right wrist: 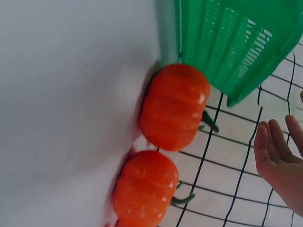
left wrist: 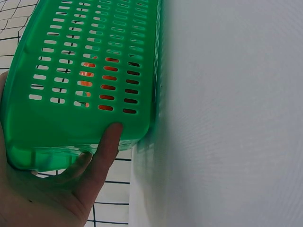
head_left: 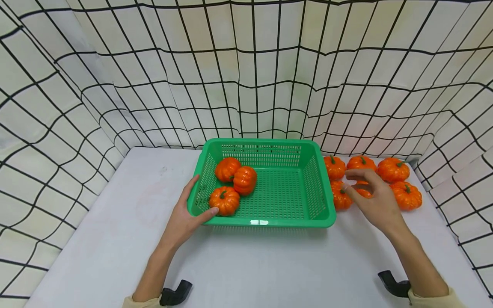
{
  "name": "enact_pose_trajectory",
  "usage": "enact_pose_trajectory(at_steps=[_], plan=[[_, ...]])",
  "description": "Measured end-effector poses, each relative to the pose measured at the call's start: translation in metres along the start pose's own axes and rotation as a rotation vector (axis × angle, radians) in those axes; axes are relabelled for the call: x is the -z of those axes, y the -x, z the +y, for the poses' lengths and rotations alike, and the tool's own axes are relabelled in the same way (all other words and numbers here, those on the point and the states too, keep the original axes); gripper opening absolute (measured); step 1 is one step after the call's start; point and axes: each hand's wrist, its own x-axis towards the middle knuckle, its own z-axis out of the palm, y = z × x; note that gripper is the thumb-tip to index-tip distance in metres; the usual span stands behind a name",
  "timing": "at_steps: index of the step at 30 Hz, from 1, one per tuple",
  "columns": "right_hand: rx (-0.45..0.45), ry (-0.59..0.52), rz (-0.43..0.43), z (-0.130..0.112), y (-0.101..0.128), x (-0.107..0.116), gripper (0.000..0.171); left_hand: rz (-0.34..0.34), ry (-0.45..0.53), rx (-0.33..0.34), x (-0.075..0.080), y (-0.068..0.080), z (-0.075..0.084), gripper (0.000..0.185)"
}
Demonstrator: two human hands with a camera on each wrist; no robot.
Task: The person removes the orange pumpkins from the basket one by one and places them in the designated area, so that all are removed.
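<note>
Showing: a person at a white desk (head_left: 115, 239), moving small orange pumpkins into a green basket (head_left: 269, 222).
Left hand (head_left: 185, 218): grips the basket's near left corner, thumb curled over the rim, fingers (left wrist: 106, 149) pressed against the slotted outer wall.
Right hand (head_left: 375, 199): hovers over the loose pumpkins right of the basket, fingers spread and relaxed, holding nothing.
Pumpkins in basket (head_left: 233, 182): three, clustered at the left end.
Pumpkins on desk (head_left: 393, 170): six can be made out, just right of the basket; one is mostly hidden behind the right hand.
Progress: judged about a third done, three in and six left outside.
Surroundings: white cloth with a black grid (head_left: 246, 68) hangs behind and at both sides.
</note>
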Motion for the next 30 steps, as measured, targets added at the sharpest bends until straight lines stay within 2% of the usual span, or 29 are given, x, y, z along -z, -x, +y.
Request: enact_pose_trajectory(at_steps=[6, 17, 30], plan=[[0.073, -0.054, -0.020, -0.012, -0.003, -0.017, 0.035, 0.002, 0.001, 0.000, 0.001, 0.000, 0.000, 0.098], [0.080, -0.079, -0.092, -0.037, -0.011, -0.039, 0.038, 0.004, -0.005, 0.005, 0.001, 0.001, 0.000, 0.099], [0.118, -0.163, -0.196, -0.051, -0.022, -0.071, 0.039, 0.005, -0.009, -0.006, -0.001, 0.000, -0.001, 0.099]])
